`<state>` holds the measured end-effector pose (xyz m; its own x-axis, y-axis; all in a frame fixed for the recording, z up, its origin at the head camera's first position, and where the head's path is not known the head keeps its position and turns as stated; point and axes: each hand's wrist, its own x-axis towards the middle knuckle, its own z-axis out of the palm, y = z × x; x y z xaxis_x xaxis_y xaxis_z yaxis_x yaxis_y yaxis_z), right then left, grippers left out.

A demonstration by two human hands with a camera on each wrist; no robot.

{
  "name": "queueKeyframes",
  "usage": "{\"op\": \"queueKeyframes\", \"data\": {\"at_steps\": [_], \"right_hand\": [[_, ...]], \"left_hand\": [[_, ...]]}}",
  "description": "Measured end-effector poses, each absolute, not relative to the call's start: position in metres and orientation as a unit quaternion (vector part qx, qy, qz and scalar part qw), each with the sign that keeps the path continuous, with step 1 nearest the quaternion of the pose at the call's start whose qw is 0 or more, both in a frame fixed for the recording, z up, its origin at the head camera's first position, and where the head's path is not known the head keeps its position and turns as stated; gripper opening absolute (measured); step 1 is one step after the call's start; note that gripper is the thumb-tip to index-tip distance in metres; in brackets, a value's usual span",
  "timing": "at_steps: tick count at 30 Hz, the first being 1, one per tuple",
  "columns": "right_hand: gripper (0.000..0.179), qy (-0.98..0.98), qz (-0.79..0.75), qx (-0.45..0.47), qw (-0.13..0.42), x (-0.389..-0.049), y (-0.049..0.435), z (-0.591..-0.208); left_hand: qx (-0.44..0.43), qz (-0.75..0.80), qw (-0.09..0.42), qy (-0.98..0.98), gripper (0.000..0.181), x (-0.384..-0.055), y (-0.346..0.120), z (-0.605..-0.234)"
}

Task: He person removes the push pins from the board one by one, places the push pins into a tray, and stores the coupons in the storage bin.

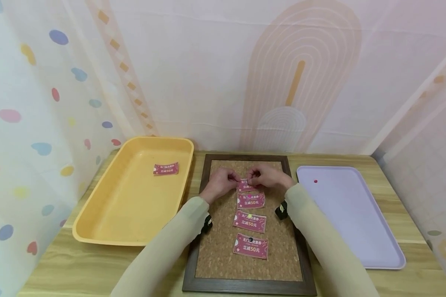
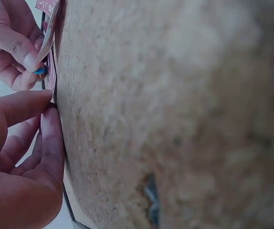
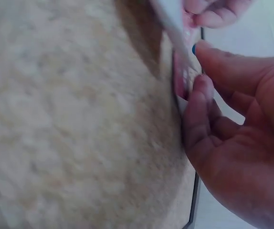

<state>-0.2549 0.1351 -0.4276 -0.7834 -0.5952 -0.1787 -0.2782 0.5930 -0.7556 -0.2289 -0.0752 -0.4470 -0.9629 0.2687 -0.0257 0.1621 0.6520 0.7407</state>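
A cork board (image 1: 217,255) in a dark frame lies on the table, with a column of pink paper coupons on it. My left hand (image 1: 223,182) pinches the left edge of the topmost coupon (image 1: 244,188) between thumb and finger. Over the same coupon's upper right part, my right hand (image 1: 269,176) holds a small blue push pin (image 2: 40,70) at its fingertips. Whether the pin's point touches the paper is hidden. Below, three coupons carry a pink pin (image 1: 249,196), a yellow pin (image 1: 249,215) and a black pin (image 1: 250,239) near their upper edges.
To the left stands a yellow tray (image 1: 134,206) with one pink coupon (image 1: 166,169) in it. A lilac tray (image 1: 351,214) on the right holds a red pin (image 1: 315,181). Behind the wooden table (image 1: 78,268) hangs a patterned cloth (image 1: 208,82).
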Motion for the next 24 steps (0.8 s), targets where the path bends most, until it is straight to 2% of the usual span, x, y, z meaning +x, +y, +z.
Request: {"op": "queueKeyframes", "data": {"at_steps": [6,17,24], "right_hand": [[0.007,0.866,-0.395,-0.226,0.208,-0.253,0.144,-0.422],[0.008,0.860,-0.437,-0.244,0.102,-0.240,0.153,-0.419],[0.008,0.850,-0.465,-0.239,0.066,-0.226,0.160,-0.402]], "left_hand": [[0.101,0.400,0.065,0.909,0.007,-0.227,-0.076,-0.448],[0.079,0.436,0.045,0.896,0.009,-0.222,-0.080,-0.432],[0.091,0.443,0.012,0.892,0.012,-0.218,-0.082,-0.413]]}}
